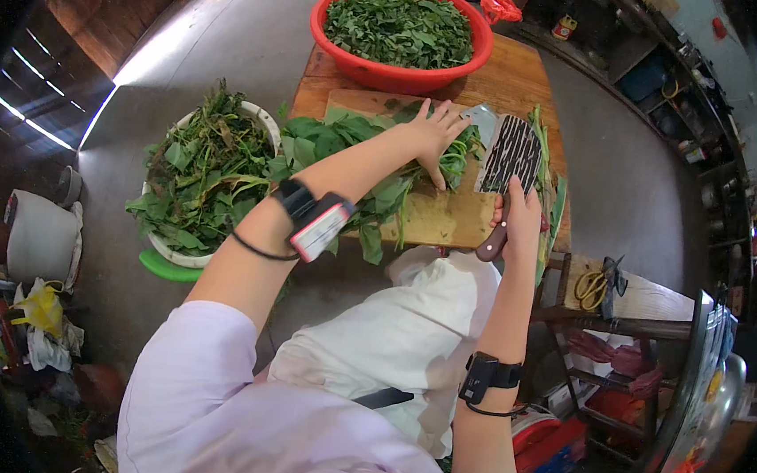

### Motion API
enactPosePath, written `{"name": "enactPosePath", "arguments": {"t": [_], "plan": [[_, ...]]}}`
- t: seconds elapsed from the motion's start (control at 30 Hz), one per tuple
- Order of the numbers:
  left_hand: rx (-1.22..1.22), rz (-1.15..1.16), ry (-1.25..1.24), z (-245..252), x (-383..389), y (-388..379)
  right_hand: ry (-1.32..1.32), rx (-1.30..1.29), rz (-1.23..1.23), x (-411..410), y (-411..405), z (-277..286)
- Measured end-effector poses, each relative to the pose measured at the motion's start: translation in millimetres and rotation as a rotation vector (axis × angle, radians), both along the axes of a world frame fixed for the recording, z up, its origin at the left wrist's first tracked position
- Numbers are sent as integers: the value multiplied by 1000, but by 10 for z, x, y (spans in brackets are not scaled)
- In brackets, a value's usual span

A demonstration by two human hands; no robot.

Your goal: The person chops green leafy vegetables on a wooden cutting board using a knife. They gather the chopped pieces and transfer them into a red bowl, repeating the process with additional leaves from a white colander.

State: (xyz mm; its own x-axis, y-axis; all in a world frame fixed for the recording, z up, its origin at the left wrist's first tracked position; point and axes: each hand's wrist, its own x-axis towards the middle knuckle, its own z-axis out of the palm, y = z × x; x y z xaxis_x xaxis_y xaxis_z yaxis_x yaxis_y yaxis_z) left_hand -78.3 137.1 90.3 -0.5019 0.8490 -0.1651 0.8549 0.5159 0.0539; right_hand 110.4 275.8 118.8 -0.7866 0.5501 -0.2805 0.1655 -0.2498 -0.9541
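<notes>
My left hand lies over a heap of leafy green stems on a wooden cutting board. Its fingers are spread, and the thumb reaches down beside the stems. In my right hand is a cleaver, gripped by its brown handle. The broad blade has dark and light stripes and stands just right of the greens, apart from my left hand. Beyond the blade shows a shiny pale flat object, partly hidden. More stalks lie along the board's right side.
A red basin of chopped greens stands on the far part of the wooden table. To the left is a white bucket heaped with uncut greens. Yellow-handled scissors rest on a wooden bench at the right.
</notes>
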Motion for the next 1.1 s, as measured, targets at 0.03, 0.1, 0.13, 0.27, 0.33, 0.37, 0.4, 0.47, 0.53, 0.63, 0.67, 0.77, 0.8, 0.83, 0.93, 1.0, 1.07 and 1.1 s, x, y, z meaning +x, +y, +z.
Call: {"name": "enactPosePath", "arguments": {"t": [0.03, 0.1, 0.13, 0.27, 0.33, 0.37, 0.4, 0.47, 0.53, 0.63, 0.67, 0.77, 0.8, 0.83, 0.93, 1.0, 1.07, 1.1], "plan": [[-42, -21, -48, 5, -53, 88, -9, 12, 11, 17, 10, -9], [-113, 32, -135, -29, -155, 189, -36, 1, 15, 71, 34, -34], [-83, 38, -156, -66, -204, 188, -53, 14, 16, 97, 47, -49], [97, 91, -252, -251, -257, 102, -70, -7, -22, 137, 96, -126], [67, 183, -220, -277, -222, 56, -52, 11, 3, 107, 77, -176], [27, 245, -141, -280, -165, 37, -50, 8, 7, 83, 66, -192], [-11, 308, -64, -275, -91, 12, -40, 57, 17, 50, 32, -210], [31, 346, 231, -271, 153, -77, -52, 105, 51, -2, -34, -205], [24, 360, 238, -183, 250, -163, -68, 181, 72, -41, -111, -156], [-35, 383, 33, -91, 326, -315, -55, 275, 90, -63, -207, -19], [-38, 407, 115, -111, 388, -372, -78, 326, 89, -54, -235, 30], [71, 346, 127, -221, 442, -517, -148, 596, 165, 2, -277, 173], [128, 307, 91, -280, 452, -554, -204, 669, 179, 9, -298, 203], [179, 279, 128, -336, 453, -583, -241, 730, 202, 14, -316, 223], [288, 194, 193, -454, 411, -623, -274, 1001, 232, -67, -376, 219], [301, 142, 175, -467, 363, -646, -320, 1264, 251, -117, -402, 177], [247, 23, 126, -432, 294, -693, -272, 1252, 240, -176, -409, 121], [218, -36, 93, -416, 282, -728, -259, 1242, 246, -190, -414, 89]]}}
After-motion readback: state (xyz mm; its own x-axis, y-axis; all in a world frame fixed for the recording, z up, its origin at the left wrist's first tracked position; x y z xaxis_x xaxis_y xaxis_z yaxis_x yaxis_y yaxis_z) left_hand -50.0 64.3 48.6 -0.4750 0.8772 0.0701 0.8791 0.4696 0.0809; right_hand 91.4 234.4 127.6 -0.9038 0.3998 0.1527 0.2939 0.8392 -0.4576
